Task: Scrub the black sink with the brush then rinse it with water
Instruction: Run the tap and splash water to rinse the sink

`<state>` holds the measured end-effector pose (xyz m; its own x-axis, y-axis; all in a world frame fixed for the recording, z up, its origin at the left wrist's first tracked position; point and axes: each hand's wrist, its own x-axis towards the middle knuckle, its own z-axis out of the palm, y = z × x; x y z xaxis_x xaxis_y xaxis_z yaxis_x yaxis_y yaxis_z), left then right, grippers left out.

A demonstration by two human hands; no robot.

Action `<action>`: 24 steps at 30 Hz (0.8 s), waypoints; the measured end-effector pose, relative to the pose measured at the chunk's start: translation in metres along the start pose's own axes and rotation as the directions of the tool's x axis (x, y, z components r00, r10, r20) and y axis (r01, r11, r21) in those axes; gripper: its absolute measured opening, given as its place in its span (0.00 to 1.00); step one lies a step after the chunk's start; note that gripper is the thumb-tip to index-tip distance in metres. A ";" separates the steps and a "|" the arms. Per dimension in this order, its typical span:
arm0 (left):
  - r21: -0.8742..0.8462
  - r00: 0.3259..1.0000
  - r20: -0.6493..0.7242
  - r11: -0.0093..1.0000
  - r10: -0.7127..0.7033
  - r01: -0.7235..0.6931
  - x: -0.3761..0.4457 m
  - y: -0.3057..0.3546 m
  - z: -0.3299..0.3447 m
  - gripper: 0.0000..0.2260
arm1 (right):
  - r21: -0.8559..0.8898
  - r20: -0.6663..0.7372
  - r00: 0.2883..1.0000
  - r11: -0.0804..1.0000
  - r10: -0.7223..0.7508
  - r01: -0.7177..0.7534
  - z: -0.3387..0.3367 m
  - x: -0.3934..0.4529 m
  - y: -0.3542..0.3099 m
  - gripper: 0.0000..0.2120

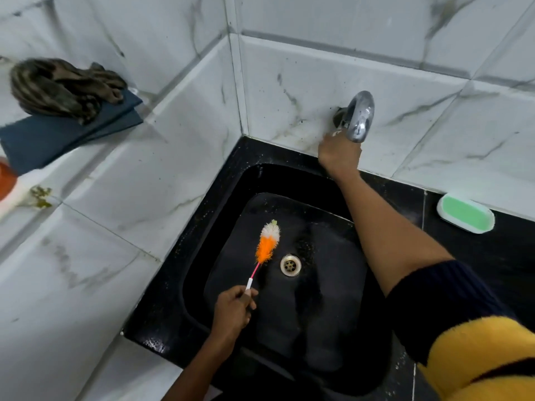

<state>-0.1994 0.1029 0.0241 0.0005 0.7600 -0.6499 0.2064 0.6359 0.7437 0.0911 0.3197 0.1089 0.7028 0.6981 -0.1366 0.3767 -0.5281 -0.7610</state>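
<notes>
The black sink [220, 287] fills the lower middle, with a metal drain [290, 265] in its basin. My left hand [234, 309] grips the thin handle of a brush [267, 243] with orange and white bristles, whose head rests on the basin floor left of the drain. My right hand [339, 153] reaches to the back wall and is closed around the underside of the chrome tap [359, 117]. No water stream is visible.
White marble tiles surround the sink. A green soap bar in a white dish [465, 213] sits on the black counter at right. On the left ledge lie a dark blue folded cloth [58, 137], a brown striped bundle [60, 86] and an orange object [5, 178].
</notes>
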 end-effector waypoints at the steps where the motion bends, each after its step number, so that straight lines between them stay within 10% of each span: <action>1: 0.004 1.000 -0.001 1.000 0.000 0.000 0.003 0.000 -0.002 0.11 | 0.057 -0.040 0.999 0.998 0.016 -0.014 0.002 -0.004 -0.001 0.25; 4: -0.014 1.000 0.006 1.000 -0.012 0.012 0.008 -0.002 -0.009 0.11 | 0.369 0.064 0.983 0.911 0.172 -0.183 0.008 -0.015 0.008 0.14; 7: -0.002 1.000 0.024 1.000 -0.017 0.017 0.010 -0.002 -0.015 0.10 | 0.698 0.485 0.801 0.397 0.351 -0.597 0.015 -0.048 0.032 0.07; 11: 0.054 0.999 0.044 0.998 0.009 -0.012 0.008 -0.001 -0.020 0.10 | 0.712 0.622 0.591 -0.056 0.514 -0.700 0.029 -0.091 0.066 0.16; 15: 0.068 0.997 0.075 0.997 0.014 -0.019 0.009 -0.004 -0.024 0.10 | 0.695 0.658 0.495 -0.206 0.568 -0.689 0.039 -0.120 0.085 0.15; 24: 0.053 0.999 0.034 0.998 0.024 -0.026 0.014 -0.009 -0.039 0.10 | 0.717 0.628 0.554 -0.130 0.547 -0.685 0.047 -0.122 0.066 0.21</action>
<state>-0.2389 0.1129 0.0146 0.0386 0.7699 -0.6370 0.2584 0.6081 0.7506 0.0023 0.2227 0.0453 0.2164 0.4010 -0.8901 -0.9629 -0.0629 -0.2624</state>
